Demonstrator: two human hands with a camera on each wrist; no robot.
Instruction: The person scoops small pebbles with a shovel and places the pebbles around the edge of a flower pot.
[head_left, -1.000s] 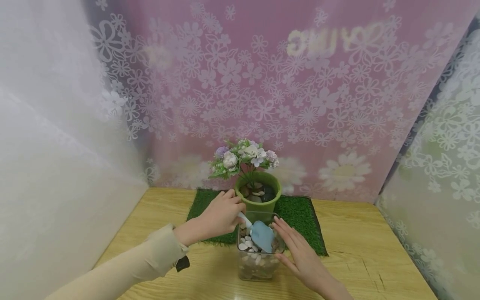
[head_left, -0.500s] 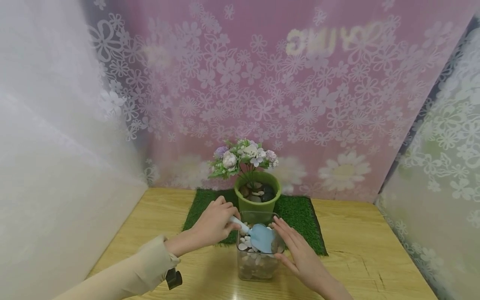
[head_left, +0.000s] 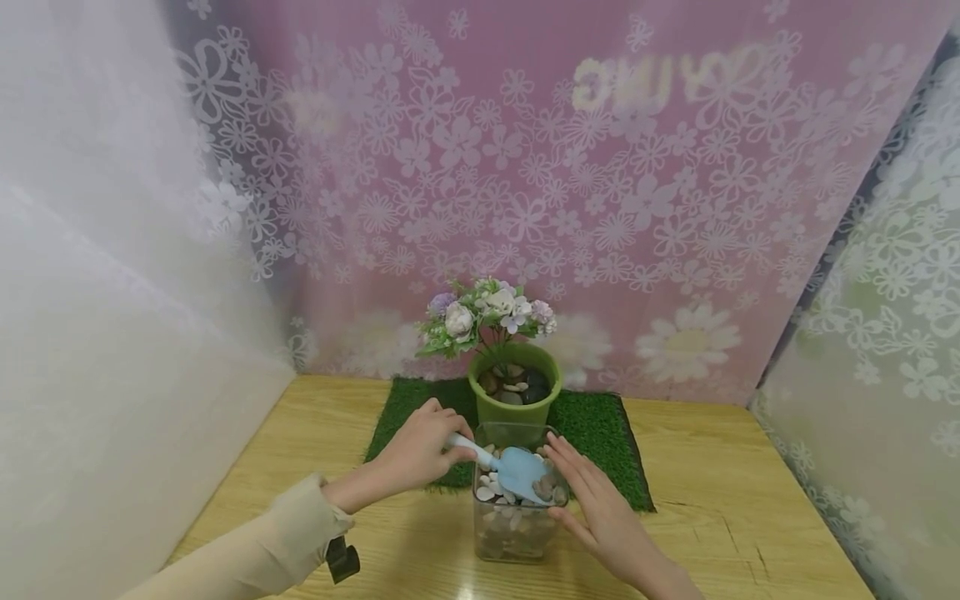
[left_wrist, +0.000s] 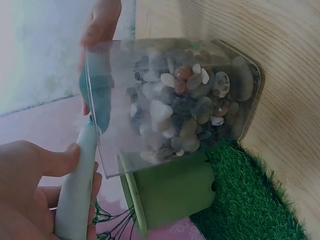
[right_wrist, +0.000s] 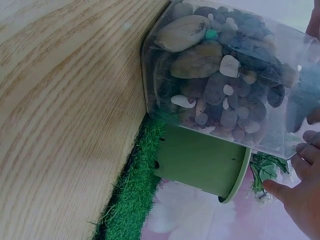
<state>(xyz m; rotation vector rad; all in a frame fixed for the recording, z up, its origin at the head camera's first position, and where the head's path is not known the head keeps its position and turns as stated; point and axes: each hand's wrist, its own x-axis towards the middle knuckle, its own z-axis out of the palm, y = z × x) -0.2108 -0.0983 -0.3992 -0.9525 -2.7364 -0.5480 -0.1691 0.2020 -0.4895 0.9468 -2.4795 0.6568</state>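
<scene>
My left hand point(head_left: 416, 450) grips the pale handle of a light-blue toy shovel point(head_left: 517, 475), its fingers curled round it in the left wrist view. The blade lies tilted inside the top of a clear square container point(head_left: 491, 546), with several greyish stones point(head_left: 551, 487) on its right end. White pebbles point(head_left: 489, 485) show beside the blade, and mixed stones point(left_wrist: 187, 112) fill much of the container. My right hand point(head_left: 600, 512) rests with fairly straight fingers against the container's right side and rim. In the right wrist view, large flat stones point(right_wrist: 197, 59) sit near its bottom.
Right behind the container stands a green pot point(head_left: 517, 410) with artificial flowers point(head_left: 487, 312) and stones inside. The pot is on a green grass mat point(head_left: 603, 442), on a wooden table point(head_left: 712, 492). A pink floral curtain point(head_left: 525, 167) hangs at the back.
My left hand has moved left and slightly lower, drawing the handle outward and tilting it flatter. Greyish stones now show on the blade. The right hand has hardly moved.
</scene>
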